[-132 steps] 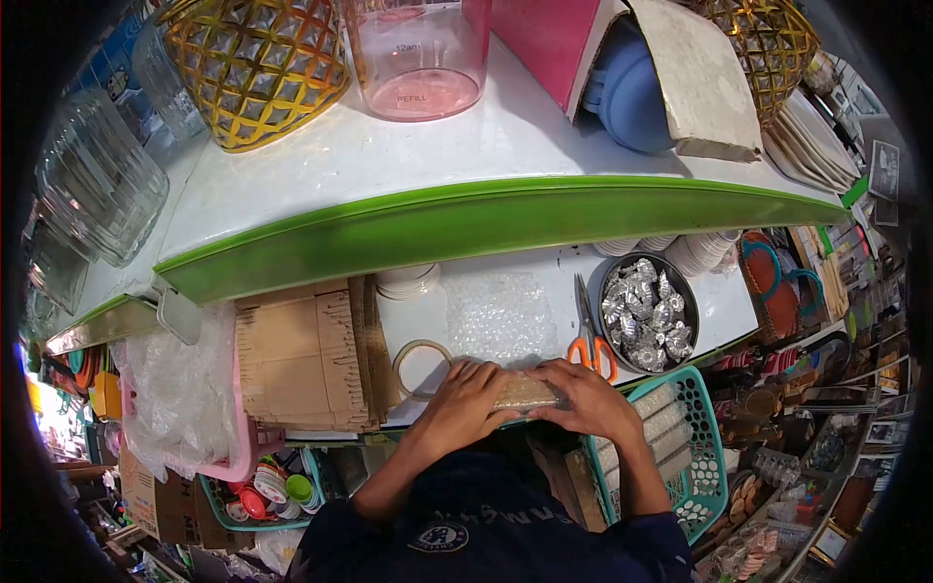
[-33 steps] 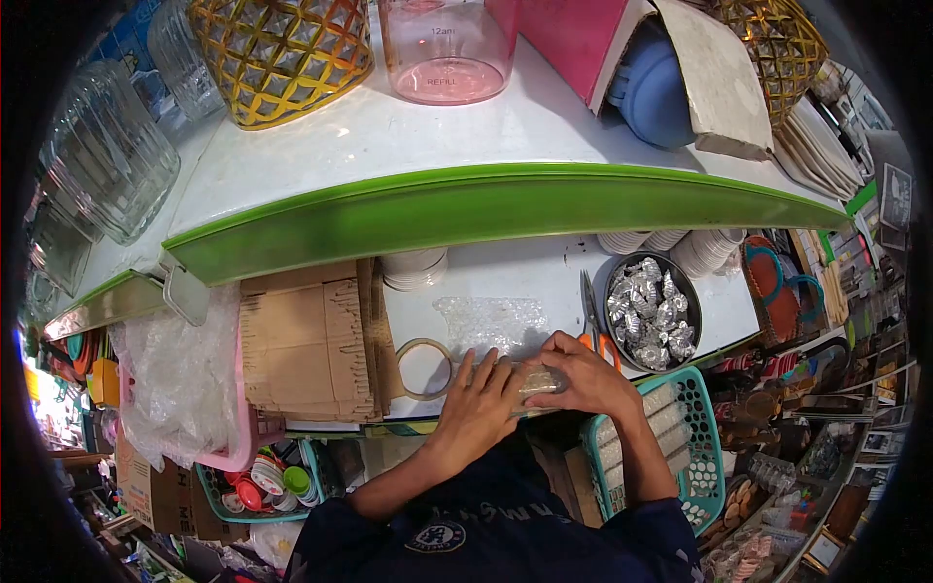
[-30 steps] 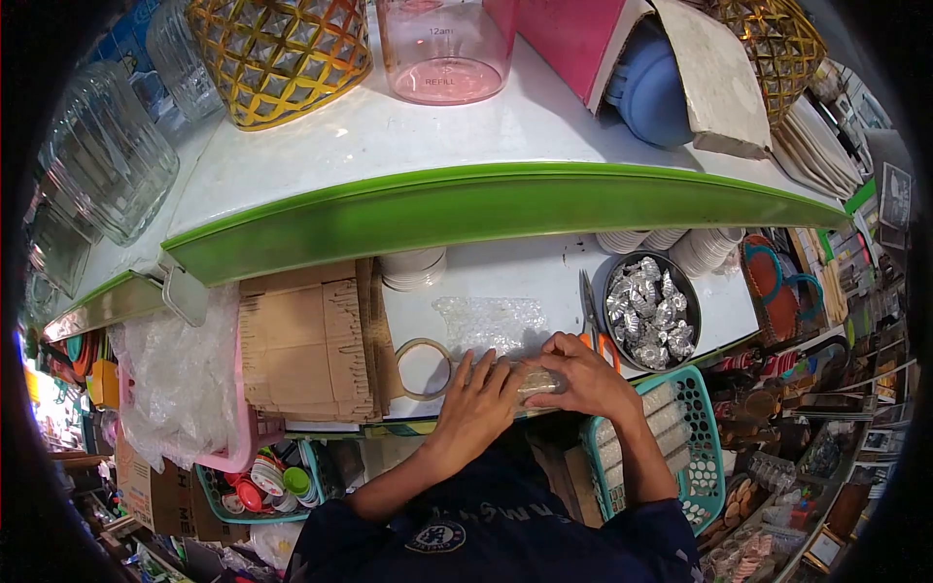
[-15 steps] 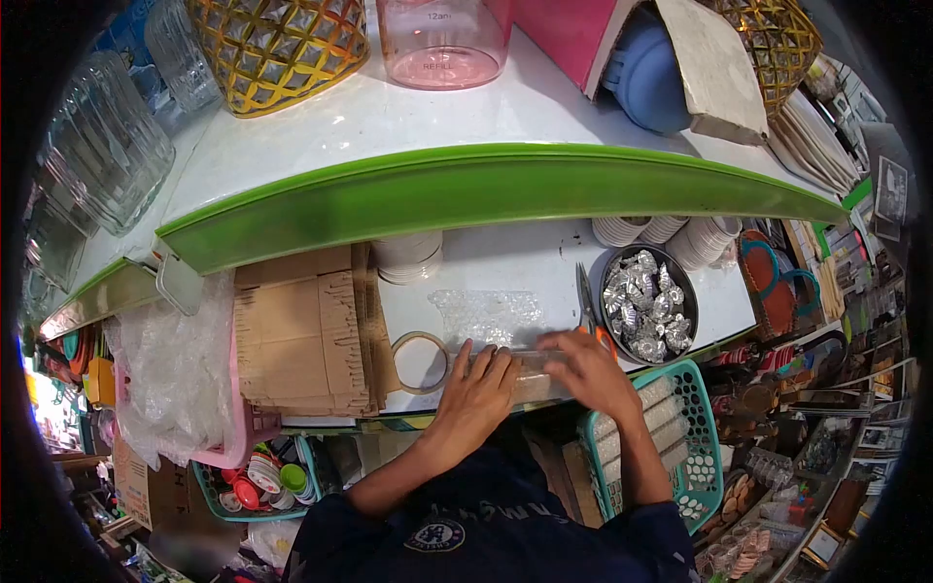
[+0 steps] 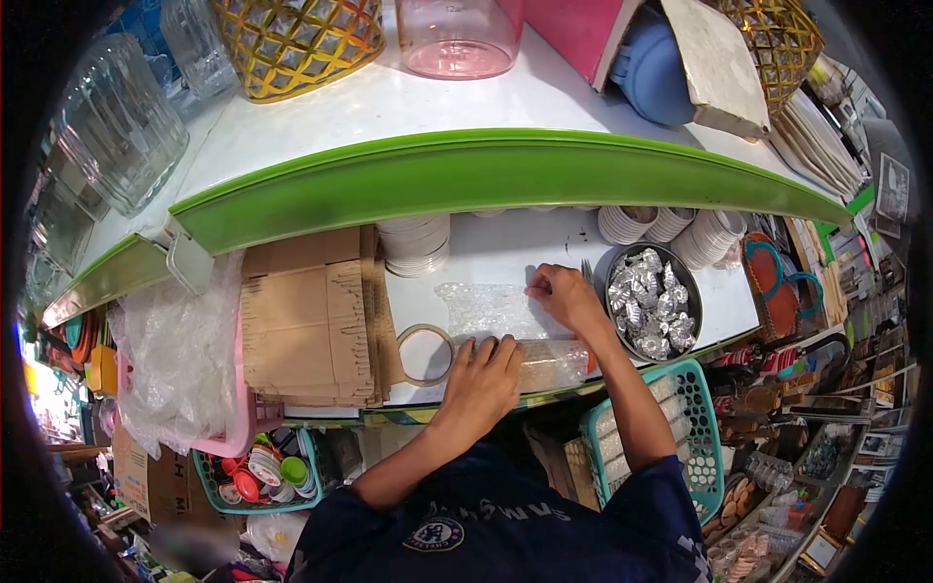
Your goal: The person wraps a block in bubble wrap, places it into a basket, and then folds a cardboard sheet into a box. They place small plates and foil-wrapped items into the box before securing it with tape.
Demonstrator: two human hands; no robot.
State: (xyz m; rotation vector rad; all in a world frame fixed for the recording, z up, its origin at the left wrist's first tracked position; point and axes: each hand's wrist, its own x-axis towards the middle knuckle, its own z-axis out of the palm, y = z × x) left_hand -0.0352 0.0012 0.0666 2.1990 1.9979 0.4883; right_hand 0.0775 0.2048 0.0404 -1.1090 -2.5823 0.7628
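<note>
Raised from the wrapped bundle (image 5: 556, 365) since half a second ago, a worker's right hand (image 5: 571, 299) now reaches to the right end of a flat sheet of bubble wrap (image 5: 489, 309), its thumb and fingertips drawn narrow; whether they grip the plastic cannot be told. The left hand (image 5: 481, 381) lies palm down with fingers slightly apart, pressing on the left end of the bundle, which rests along the near edge of the white tabletop (image 5: 496, 238), to the right of a tape roll (image 5: 426, 383) lying flat. The bubble wrap is spread beyond the bundle, also to the right of the tape roll and a little farther back. Flattened cardboard (image 5: 301, 330) is stacked just left of the roll, with a pile of white dishes (image 5: 413, 243) behind it. Well to the roll's right, a dark round pan (image 5: 696, 313) holds crinkled silvery pieces (image 5: 649, 299), and scissors (image 5: 588, 272), partly hidden by the right arm, lie between pan and bubble wrap. Below the tabletop, right of the roll, a teal basket (image 5: 717, 459) carries pale wrapped rolls, while a pink basket (image 5: 239, 413) heaped with clear plastic (image 5: 175, 350) stands to the roll's left, past the cardboard.
</note>
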